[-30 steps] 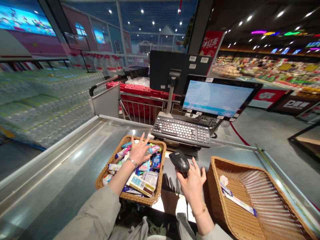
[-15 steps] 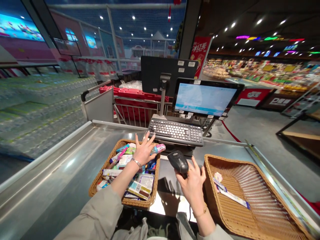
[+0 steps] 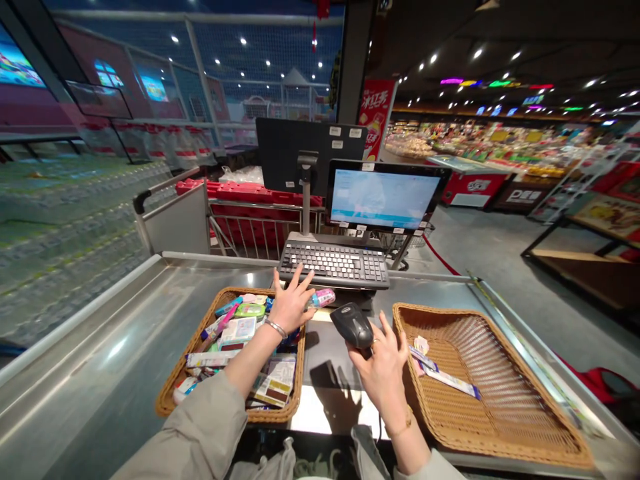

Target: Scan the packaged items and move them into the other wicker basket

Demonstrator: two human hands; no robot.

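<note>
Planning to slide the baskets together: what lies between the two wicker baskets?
In the head view, the right hand holding a barcode scanner sits between them, above the steel counter.

The left hand (image 3: 293,305) spreads over a wicker basket (image 3: 173,393) of small packaged goods (image 3: 235,340); the right hand (image 3: 383,377) grips a barcode scanner (image 3: 353,325).

Overall light: bright and even, from rows of ceiling spotlights (image 3: 477,53) overhead.
Glare: pale streaks along the stainless steel tabletop (image 3: 117,347), plus a white-hot patch beside the right hand (image 3: 383,380).
Shadows: dark, soft-edged shape (image 3: 327,393) below the barcode scanner (image 3: 353,325) and that hand.
Screen: monitor (image 3: 384,199) glowing pale blue, somewhat washed out.
Blur: smeared bottled water stacks (image 3: 65,253) at left; soft, indistinct store shelves (image 3: 490,147) far right.
Distortion: strong wide-angle bowing toward the edges.
</note>
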